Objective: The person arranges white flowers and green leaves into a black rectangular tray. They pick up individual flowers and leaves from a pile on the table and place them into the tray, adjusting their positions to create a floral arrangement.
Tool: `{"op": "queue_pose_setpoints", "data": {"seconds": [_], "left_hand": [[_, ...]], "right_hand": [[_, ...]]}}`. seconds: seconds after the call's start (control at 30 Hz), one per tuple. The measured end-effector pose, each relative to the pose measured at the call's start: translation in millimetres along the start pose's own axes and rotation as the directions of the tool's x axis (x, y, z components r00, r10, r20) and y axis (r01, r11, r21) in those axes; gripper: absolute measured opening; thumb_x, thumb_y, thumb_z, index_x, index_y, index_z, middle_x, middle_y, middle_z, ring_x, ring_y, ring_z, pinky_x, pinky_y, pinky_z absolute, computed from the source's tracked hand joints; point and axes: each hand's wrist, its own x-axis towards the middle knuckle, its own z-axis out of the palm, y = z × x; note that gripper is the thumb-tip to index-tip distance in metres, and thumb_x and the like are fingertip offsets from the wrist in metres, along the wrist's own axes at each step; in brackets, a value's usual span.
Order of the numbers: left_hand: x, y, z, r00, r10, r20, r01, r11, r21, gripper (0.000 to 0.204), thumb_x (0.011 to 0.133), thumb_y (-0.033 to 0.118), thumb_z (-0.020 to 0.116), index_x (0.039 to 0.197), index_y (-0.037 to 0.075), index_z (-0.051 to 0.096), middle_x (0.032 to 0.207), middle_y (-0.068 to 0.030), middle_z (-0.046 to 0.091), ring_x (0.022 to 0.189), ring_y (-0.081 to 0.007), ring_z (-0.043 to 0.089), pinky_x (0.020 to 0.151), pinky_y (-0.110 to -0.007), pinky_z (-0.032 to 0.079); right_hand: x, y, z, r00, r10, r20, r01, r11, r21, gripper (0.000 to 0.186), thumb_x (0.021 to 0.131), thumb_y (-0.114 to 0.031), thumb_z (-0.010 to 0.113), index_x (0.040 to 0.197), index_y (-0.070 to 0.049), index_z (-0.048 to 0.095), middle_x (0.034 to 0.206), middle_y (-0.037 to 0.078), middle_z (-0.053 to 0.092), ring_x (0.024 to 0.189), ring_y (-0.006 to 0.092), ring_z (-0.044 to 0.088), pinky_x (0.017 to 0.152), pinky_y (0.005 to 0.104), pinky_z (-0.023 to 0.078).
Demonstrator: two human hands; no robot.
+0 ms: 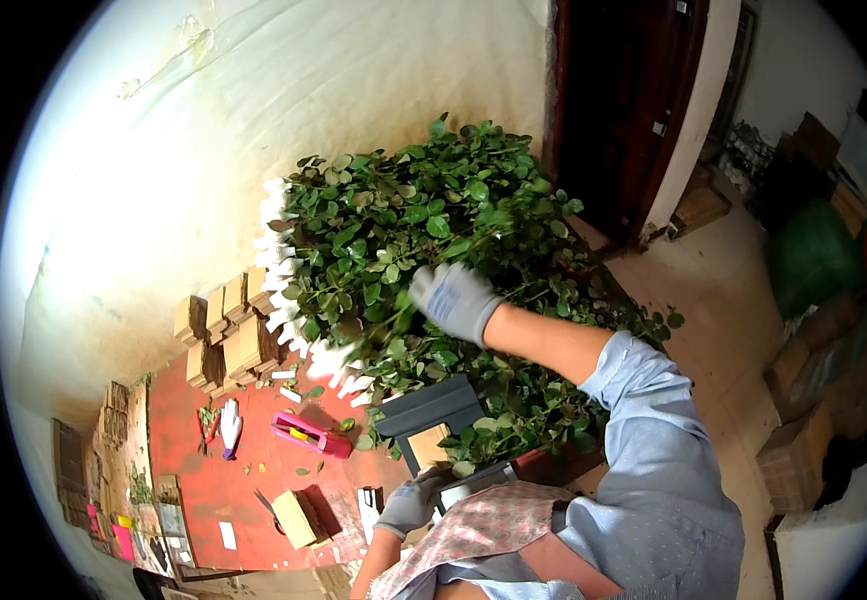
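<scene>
My right hand, in a grey-white work glove, reaches over a large pile of leafy green stems. Its fingers are closed round a leafy stem, smeared by motion, which slants from lower left to upper right. White-wrapped ends line the pile's left side. Close to my body, my left hand, gloved too, is curled at the edge of a dark folding stand. A piece of tan cardboard lies in the stand. What the left fingers hold, if anything, is hidden.
On the red table are a pink tape dispenser, a white glove, red-handled cutters, scissors and a cardboard block. Stacked cardboard pieces stand by the wall. A dark red door is behind; boxes stand at right.
</scene>
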Motion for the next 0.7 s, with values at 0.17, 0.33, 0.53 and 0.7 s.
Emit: {"op": "queue_pose_setpoints", "data": {"seconds": [0.17, 0.33, 0.53, 0.7], "left_hand": [[7.4, 5.9, 1.2, 0.999, 0.027, -0.029, -0.028, 0.999, -0.031, 0.043, 0.091, 0.021, 0.065, 0.133, 0.01, 0.063, 0.139, -0.0182, 0.06, 0.118, -0.0409, 0.061, 0.098, -0.047, 0.051], [0.4, -4.0, 4.9, 1.0, -0.009, 0.014, 0.01, 0.998, -0.055, 0.044, 0.09, 0.019, 0.064, 0.133, 0.011, 0.063, 0.139, -0.0173, 0.06, 0.117, -0.0401, 0.062, 0.097, -0.047, 0.051], [3.1, -7.8, 7.7, 0.996, 0.087, -0.033, -0.088, 0.995, -0.037, 0.037, 0.092, 0.024, 0.059, 0.126, 0.012, 0.066, 0.126, -0.0161, 0.067, 0.101, -0.0418, 0.066, 0.087, -0.05, 0.053], [2.0, -2.8, 10.3, 0.999, 0.003, -0.045, -0.004, 1.0, -0.01, 0.037, 0.09, 0.026, 0.059, 0.123, 0.012, 0.067, 0.129, -0.0151, 0.067, 0.1, -0.0407, 0.068, 0.088, -0.049, 0.055]], "right_hand": [[-4.2, 50.2, 30.4, 0.983, 0.183, -0.016, -0.184, 0.979, -0.082, 0.017, 0.091, -0.018, 0.059, 0.106, -0.009, 0.064, 0.104, 0.013, 0.062, 0.075, 0.0233, 0.066, 0.058, 0.0372, 0.052], [-13.4, -24.8, -77.3, 0.84, -0.089, -0.536, 0.098, 0.995, -0.013, 0.032, 0.088, -0.017, 0.058, 0.117, -0.005, 0.06, 0.102, 0.01, 0.058, 0.072, 0.0171, 0.059, 0.052, 0.0301, 0.043], [-34.3, -22.2, -75.8, 0.863, -0.173, -0.475, 0.132, 0.984, -0.119, 0.039, 0.09, -0.022, 0.056, 0.122, -0.001, 0.059, 0.099, 0.009, 0.058, 0.067, 0.0148, 0.056, 0.051, 0.0271, 0.04], [-65.6, -2.6, -61.1, 0.966, -0.105, -0.238, 0.035, 0.959, -0.281, 0.038, 0.089, -0.021, 0.057, 0.12, 0.001, 0.06, 0.098, 0.009, 0.059, 0.07, 0.0147, 0.056, 0.053, 0.0281, 0.042]]}}
